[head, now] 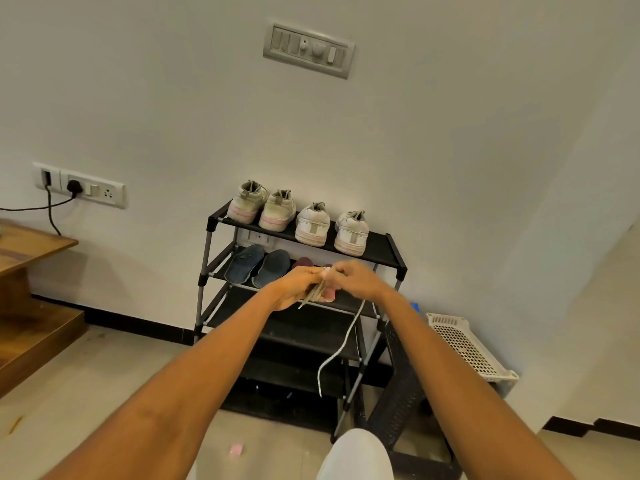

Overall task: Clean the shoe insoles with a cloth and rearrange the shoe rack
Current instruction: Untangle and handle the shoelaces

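Both arms reached forward toward a black shoe rack [381,249] that stood against the far wall. The left hand [294,287] and the right hand [360,280] met in front of the rack's second shelf, almost touching each other. The left hand's fingers were curled round a bunch of pale shoelace [341,348], and the right hand pinched the same lace at its top. One loose end of the lace hung down from the hands in a long curve in front of the lower shelves. A small pink thing showed just under the hands, too blurred to tell what it was.

On the top shelf four shoes stood in a row with their heels toward the camera: a beige pair with pink stripes [261,207] on the left and a white pair [330,228] on the right. On the second shelf a pair of dark blue slippers [258,268] lay on the left, and something maroon [303,263] showed beside them, partly hidden by the hands.

A white plastic basket [464,344] leaned on the floor to the right of the rack, with a black basket [401,386] just beside it. A wooden table [31,247] stood at the far left, under a wall socket with a black plug [74,186]. A switch panel [308,50] sat high on the wall. A small pink scrap [236,449] lay on the near floor.
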`<state>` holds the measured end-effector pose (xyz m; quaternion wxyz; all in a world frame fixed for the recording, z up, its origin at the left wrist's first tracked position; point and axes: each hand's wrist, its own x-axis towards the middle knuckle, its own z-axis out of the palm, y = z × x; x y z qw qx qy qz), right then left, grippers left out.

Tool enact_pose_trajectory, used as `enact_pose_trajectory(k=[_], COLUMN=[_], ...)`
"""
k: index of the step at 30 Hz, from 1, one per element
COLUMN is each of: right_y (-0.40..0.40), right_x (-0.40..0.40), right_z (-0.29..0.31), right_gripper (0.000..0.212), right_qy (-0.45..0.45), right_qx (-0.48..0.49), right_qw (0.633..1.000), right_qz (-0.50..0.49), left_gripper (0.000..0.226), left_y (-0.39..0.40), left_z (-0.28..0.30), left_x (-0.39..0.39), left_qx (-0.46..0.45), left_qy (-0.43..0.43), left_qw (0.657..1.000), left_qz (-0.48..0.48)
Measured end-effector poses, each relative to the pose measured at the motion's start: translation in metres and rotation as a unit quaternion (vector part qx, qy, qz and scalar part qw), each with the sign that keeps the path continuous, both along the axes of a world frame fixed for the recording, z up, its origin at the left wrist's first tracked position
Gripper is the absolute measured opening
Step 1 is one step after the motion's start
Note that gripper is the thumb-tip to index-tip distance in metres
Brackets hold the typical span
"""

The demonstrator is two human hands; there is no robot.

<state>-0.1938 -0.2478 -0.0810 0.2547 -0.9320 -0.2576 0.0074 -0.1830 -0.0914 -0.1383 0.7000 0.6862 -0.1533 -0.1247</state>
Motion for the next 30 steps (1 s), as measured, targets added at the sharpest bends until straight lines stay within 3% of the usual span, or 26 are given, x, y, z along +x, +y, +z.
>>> enact_pose_trajectory(k=[7,11,14,17,22,26,30], right_y=[-0.013,-0.013,-0.008,-0.004,-0.005,-0.008,-0.010], right_x=[0.010,0.010,0.003,-0.007,-0.005,0.003,0.008], right_z=[-0.011,-0.038,-0.056,-0.062,-0.048,-0.028,-0.021], right_gripper=[0.032,0.021,0.021,0.024,0.034,0.022,0.012], right_qy=[-0.014,-0.001,0.051,0.100,0.043,-0.016,-0.012], right_qx=[0.070,0.159,0.125,0.089,0.074,0.114,0.165], right_qw=[0.993,0.981,0.986,0.989,0.995,0.992,0.982], right_qz=[-0.092,-0.111,-0.102,-0.071,-0.041,-0.054,-0.085], left_gripper=[0.036,0.036,0.035,0.033,0.035,0.034,0.033], left_y=[-0.001,-0.008,-0.013,-0.014,-0.009,-0.014,-0.017], left_z=[0.011,0.011,0.007,0.001,-0.011,-0.017,-0.011], left_x=[-0.010,-0.011,-0.006,0.002,0.003,-0.002,-0.004], left_qx=[-0.109,-0.261,-0.340,-0.292,-0.063,-0.036,-0.043], left_qy=[0.088,0.105,0.093,0.070,0.030,0.041,0.046], left_qw=[0.983,0.956,0.935,0.953,0.993,0.998,0.995], left_qz=[-0.118,-0.087,-0.023,0.045,0.091,0.023,-0.073])
